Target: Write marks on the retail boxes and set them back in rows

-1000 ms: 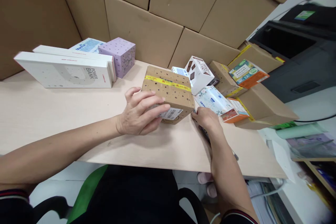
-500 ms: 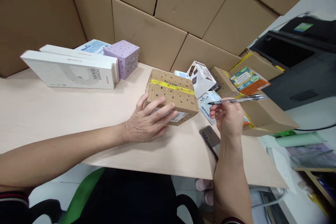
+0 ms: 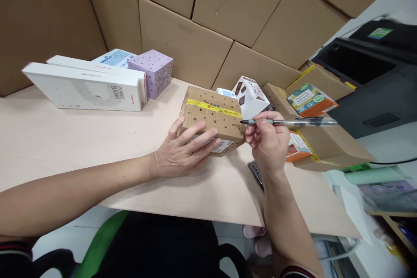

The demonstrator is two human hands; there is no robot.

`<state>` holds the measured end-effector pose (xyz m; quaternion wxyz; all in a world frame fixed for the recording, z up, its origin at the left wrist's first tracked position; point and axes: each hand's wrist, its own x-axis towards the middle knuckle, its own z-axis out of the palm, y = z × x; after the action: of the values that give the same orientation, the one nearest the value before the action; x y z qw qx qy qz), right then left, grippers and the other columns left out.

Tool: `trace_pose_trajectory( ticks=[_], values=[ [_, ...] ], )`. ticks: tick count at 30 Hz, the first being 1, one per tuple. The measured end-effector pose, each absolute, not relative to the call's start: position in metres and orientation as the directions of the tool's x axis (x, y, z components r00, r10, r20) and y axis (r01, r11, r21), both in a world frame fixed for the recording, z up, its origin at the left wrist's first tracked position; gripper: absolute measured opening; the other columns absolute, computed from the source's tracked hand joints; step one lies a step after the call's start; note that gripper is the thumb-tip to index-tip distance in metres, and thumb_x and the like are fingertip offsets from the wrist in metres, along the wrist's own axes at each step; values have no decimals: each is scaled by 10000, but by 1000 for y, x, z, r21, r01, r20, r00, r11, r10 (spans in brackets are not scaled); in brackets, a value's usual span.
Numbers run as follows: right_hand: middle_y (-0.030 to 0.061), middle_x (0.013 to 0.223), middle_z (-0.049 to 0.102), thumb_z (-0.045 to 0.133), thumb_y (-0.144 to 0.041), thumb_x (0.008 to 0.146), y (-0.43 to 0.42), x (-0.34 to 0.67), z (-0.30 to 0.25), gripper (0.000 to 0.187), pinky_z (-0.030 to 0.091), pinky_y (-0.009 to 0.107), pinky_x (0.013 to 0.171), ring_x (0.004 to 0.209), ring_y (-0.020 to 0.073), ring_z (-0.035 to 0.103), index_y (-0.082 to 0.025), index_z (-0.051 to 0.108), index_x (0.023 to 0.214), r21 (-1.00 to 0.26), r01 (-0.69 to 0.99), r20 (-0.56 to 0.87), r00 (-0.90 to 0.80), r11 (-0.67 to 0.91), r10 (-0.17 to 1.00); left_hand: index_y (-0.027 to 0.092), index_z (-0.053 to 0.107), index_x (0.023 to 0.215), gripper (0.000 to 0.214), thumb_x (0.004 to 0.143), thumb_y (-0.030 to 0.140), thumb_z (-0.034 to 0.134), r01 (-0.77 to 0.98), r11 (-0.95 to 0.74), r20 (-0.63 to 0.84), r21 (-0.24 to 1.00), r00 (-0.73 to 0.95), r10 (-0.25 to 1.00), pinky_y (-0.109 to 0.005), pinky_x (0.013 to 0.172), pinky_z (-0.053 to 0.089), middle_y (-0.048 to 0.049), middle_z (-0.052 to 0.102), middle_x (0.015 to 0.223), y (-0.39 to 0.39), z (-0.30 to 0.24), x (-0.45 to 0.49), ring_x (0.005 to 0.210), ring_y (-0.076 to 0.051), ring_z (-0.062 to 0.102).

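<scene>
A small brown cardboard box (image 3: 218,115) stands on the table, dotted with ink marks and banded by yellow printed tape. My left hand (image 3: 184,150) grips its near left side, thumb at the corner and fingers spread over the near top edge, partly covering a white label. My right hand (image 3: 269,139) is closed around a clear pen (image 3: 293,122) with a dark tip. The pen lies nearly level, its tip at the right part of the box top; whether it touches I cannot tell. A phone (image 3: 256,173) lies partly hidden beneath my right wrist.
White power bank boxes (image 3: 87,91) and a purple spotted box (image 3: 152,71) stand at the left. Behind my right hand are a white chocolate-patterned box (image 3: 250,97), an orange-green packet (image 3: 311,100) and an open carton (image 3: 339,143). Large cartons (image 3: 182,43) form a wall at the back.
My right hand has moved left with the pen, bringing the tip from beside the box to its right part. My left hand and the box have stayed in place.
</scene>
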<state>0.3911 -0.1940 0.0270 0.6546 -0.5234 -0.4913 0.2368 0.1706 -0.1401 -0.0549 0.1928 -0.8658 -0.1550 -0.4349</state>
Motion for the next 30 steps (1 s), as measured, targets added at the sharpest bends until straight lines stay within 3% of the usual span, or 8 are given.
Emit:
trace_pose_trajectory(
  ticks=[4,10,17,30],
  values=[
    [-73,567,581,648,-347,897,-197,391,23,144,377,215,425,431,84,477,-251,570,822,-870,318,477,351,377,806,301,608,1375,456,922,335,656,454,-853,824,-258,564,51,-512,1309,101,-33,710,1339,-140,-54,171,1325,-268,568],
    [-36,705,597,629,-312,922,-200,393,19,106,416,261,540,604,121,530,-251,620,836,-732,552,601,244,400,761,337,589,1384,459,929,356,650,463,-847,809,-261,583,69,-520,1309,90,-20,707,1342,-140,-53,170,1336,-267,563],
    [-58,659,555,613,-320,927,-199,393,22,123,376,256,518,544,104,474,-238,596,836,-707,601,581,191,374,791,241,640,1328,415,926,343,641,476,-822,824,-313,567,14,-538,1309,123,-65,707,1305,-140,-52,172,1306,-273,547],
    [-78,615,542,598,-278,928,-200,392,26,116,364,251,493,501,93,468,-236,584,821,-656,656,597,149,373,788,223,639,1331,446,904,344,675,466,-832,827,-299,562,18,-544,1310,126,-81,694,1305,-140,-54,172,1342,-283,508]
  ],
)
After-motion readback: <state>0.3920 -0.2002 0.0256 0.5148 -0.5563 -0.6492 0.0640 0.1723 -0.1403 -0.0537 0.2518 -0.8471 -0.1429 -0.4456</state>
